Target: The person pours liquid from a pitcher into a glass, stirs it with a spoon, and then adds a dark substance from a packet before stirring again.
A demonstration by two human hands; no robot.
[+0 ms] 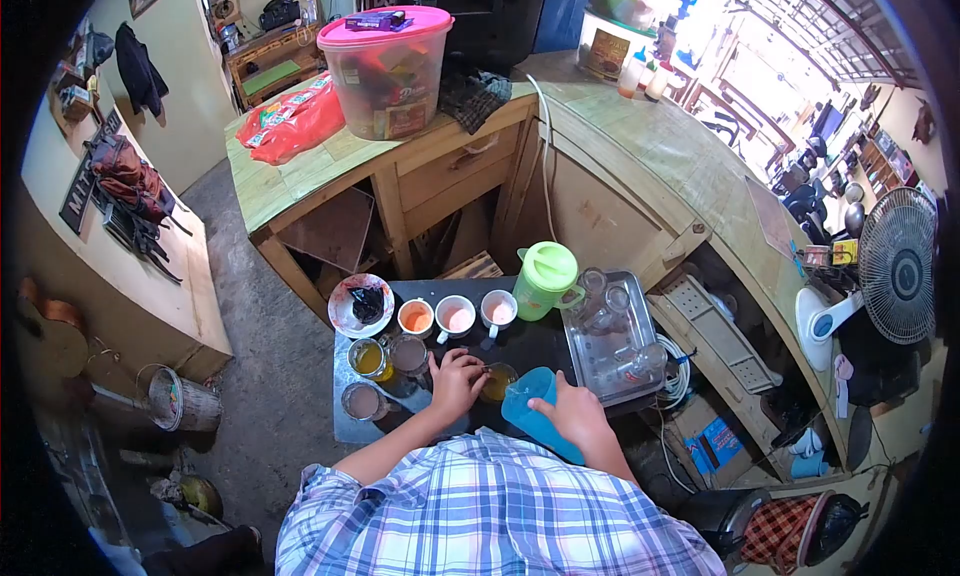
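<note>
My right hand grips a blue plastic jug, tilted toward a glass of yellow liquid. My left hand is at that glass's left side, fingers bent together; what they pinch is too small to make out. Left of it stand a glass of greyish-brown drink, another brownish glass and a glass of yellow-green liquid. Behind is a row of three white cups, an orange-filled cup, a middle cup and a right cup with pale pinkish contents.
A green lidded pitcher stands behind the cups. To the right, a metal tray holds several upturned glasses. A bowl with a black plastic bag sits at the back left. Wooden counters surround the low table; a fan stands right.
</note>
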